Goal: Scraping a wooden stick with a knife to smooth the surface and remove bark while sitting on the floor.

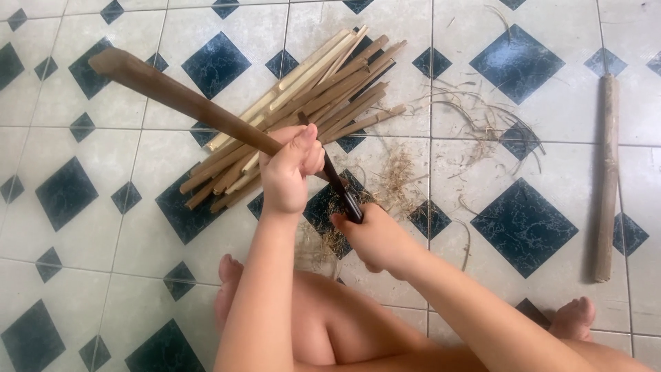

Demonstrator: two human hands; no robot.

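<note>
My left hand [288,171] grips a long brown bamboo stick [175,96] that slants up toward the far left. My right hand [375,238] is closed around the dark handle of a knife [335,180], whose blade angles up against the stick just beside my left thumb. Behind the hands, a pile of split bamboo pieces [310,103] lies on the tiled floor.
A single long bamboo pole [606,176] lies on the floor at the right. Thin shavings and dry fibres [475,120] are scattered around the pile and under my hands. My knees and both feet show at the bottom, left foot [227,289] and right foot [571,318].
</note>
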